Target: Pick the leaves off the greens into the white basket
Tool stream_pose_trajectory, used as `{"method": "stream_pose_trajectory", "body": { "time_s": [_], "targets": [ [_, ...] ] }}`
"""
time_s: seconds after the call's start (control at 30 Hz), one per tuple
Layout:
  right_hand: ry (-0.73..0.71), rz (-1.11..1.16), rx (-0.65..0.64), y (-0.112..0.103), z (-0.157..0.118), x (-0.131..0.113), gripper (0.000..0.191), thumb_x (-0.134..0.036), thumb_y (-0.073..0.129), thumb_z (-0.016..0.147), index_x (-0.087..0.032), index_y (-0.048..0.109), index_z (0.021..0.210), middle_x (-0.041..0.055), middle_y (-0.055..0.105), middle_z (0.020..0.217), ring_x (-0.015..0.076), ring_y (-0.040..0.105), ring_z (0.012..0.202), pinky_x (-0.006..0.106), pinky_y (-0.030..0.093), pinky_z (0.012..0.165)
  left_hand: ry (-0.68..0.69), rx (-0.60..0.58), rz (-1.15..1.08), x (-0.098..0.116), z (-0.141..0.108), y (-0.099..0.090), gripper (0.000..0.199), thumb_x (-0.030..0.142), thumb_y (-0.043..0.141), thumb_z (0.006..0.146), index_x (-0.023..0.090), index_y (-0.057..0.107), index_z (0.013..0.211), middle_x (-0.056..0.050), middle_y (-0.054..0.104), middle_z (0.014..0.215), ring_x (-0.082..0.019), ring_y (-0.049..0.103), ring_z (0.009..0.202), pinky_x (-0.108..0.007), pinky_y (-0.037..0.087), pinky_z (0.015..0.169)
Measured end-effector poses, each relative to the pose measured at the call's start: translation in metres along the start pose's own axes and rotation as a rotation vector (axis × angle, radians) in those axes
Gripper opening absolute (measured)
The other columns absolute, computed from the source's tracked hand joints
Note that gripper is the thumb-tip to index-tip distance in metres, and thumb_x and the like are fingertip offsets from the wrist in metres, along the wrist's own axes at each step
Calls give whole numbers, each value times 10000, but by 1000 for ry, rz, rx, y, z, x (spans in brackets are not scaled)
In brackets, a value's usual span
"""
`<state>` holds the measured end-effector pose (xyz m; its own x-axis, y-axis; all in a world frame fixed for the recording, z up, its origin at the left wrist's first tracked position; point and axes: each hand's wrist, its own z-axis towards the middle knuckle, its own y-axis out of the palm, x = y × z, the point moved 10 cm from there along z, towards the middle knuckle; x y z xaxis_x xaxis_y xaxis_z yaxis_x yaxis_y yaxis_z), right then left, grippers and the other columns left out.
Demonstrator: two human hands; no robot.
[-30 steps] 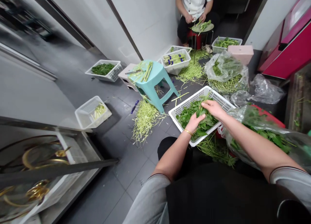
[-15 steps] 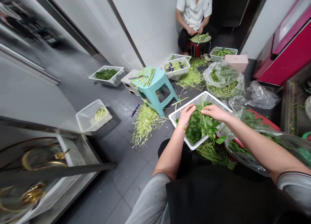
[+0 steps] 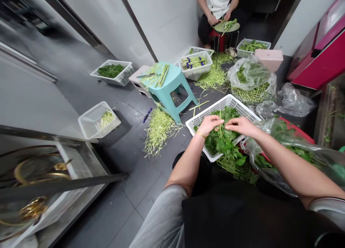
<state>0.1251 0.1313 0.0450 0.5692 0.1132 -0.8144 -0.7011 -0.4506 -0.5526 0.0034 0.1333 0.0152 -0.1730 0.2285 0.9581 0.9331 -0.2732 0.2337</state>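
- Left hand (image 3: pixel 210 125) pinches leafy stems (image 3: pixel 221 132) over white basket (image 3: pixel 207 112).
- Right hand (image 3: pixel 240 126) alongside, fingers narrowed; grip unclear.
- Thin stems likely need light fingertip control.

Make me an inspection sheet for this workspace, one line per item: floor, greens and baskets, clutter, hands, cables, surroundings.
Surface: dark tiled floor, scattered with trimmings.
Work items: leafy greens in and over the near side of a white basket.
Clutter: pale green peelings heaped by the teal stool, a purple strip nearby; crumpled clear plastic at right.
Hands: left hand at the stems; right hand close beside, its grip unclear.
Cables: nothing seen.
Surroundings: another person seated behind a small round table; pink cabinet at right.
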Motion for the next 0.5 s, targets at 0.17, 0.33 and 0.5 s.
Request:
{"method": "stream_pose_trajectory", "body": {
  "time_s": [0.17,0.33,0.5],
  "targets": [
    [33,-110,-6,5,9,9,317,-467,611,727,-170,719,737,16,688,698,164,587,653,287,431,642,-21,-3,42,-6,3,-4,418,466,787,611,126,543,622,41,507,468,-46,452,390,-172,340,386],
    [13,-118,-89,19,9,15,283,-447,627,713,-184,728,750,5,702,715,161,598,666,272,433,644,-65,19,65,-14,5,-4,418,449,803,587,118,552,630,40,521,465,-29,399,371,-173,266,375],
    [46,-125,-49,14,7,27,234,-392,611,717,-192,730,740,-1,720,749,170,627,713,271,447,687,-33,-33,59,-12,8,5,369,379,819,565,101,618,702,11,600,567,-26,396,437,-180,279,439]
  ]
}}
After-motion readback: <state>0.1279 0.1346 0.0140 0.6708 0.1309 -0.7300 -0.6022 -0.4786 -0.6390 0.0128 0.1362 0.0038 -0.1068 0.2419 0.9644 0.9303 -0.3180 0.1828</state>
